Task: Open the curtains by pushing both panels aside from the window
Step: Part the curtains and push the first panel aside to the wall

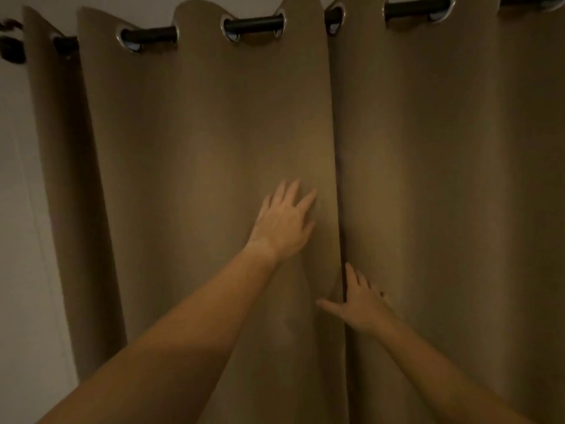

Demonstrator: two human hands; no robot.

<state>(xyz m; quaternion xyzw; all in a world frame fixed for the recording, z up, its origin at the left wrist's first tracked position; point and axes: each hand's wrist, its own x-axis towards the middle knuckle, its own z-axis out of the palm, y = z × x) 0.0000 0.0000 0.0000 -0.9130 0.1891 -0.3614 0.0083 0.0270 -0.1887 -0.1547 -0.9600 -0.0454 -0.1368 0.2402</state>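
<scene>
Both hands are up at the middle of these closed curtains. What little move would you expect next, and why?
Probably the right hand slips its fingers into the seam and draws the right panel aside. Both panels still meet, no window shows, and that hand already sits at the edge with its thumb across it. The left hand lies flat and open on the left panel, ready to push the other way along the rod.

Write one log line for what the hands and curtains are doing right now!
curtains: closed, panels meeting at middle | left hand: flat on left panel | right hand: at right panel edge, thumb across seam | rod: above
</scene>
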